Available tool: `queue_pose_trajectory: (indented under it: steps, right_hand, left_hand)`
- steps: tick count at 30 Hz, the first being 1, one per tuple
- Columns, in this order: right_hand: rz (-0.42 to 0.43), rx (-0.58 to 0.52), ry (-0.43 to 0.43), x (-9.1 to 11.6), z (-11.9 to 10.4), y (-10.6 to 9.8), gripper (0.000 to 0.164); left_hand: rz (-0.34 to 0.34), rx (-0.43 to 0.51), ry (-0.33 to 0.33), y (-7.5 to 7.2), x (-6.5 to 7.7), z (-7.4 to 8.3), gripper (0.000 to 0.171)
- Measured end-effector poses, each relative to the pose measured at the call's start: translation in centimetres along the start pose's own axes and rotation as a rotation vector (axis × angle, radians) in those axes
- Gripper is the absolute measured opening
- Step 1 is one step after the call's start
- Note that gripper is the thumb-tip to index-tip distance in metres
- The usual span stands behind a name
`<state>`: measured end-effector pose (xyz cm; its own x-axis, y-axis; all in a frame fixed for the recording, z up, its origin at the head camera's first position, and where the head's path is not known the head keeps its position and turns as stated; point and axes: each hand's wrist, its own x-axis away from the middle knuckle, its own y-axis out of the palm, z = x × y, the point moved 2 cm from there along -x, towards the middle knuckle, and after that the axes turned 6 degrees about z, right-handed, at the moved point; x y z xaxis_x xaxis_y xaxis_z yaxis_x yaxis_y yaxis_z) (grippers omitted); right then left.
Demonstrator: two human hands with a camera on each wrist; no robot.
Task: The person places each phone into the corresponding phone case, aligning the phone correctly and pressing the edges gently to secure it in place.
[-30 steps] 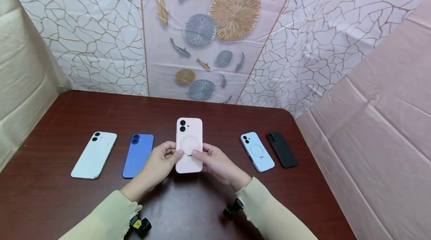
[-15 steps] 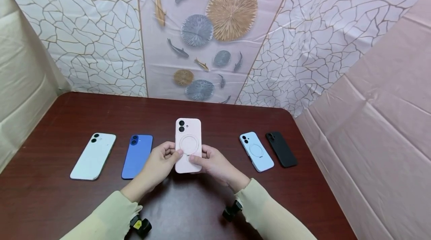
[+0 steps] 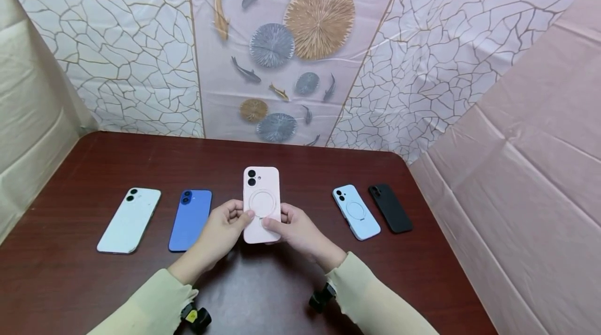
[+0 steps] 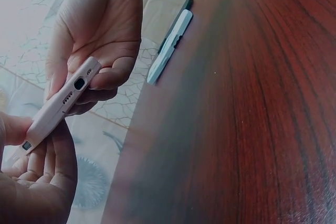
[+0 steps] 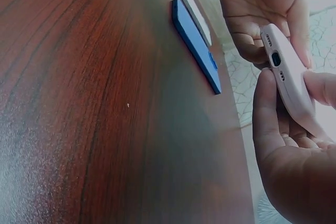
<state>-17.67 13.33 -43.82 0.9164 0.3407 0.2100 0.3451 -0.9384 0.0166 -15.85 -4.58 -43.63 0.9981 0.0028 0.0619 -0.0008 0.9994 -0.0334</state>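
Note:
A pink phone case with two dark camera lenses and a ring on its back is held upright over the middle of the table. My left hand pinches its left edge, thumb on the back and fingers behind. On the opposite edge my right hand grips it the same way, the thumb close below the ring. Both wrist views show the bottom edge of the pink case, with a port opening and small speaker holes. The side of the case away from the head camera is hidden in the head view.
To the left lie a white phone and a blue phone, partly behind the left forearm. A light blue phone case and a black one lie at the right. Patterned cloth hangs behind the dark red table.
My right thumb has shifted slightly on the back of the case, toward its middle. The head view has drifted a little; the grip and the other things stay the same.

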Motion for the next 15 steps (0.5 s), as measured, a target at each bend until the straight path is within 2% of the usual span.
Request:
queue_pose_trajectory:
  steps: [15]
  right_hand:
    - [0.124,0.016,0.023,-0.48,-0.31,-0.21,0.032]
  left_hand:
    - [0.0,0.009,0.023,-0.66,-0.03,-0.08,0.021]
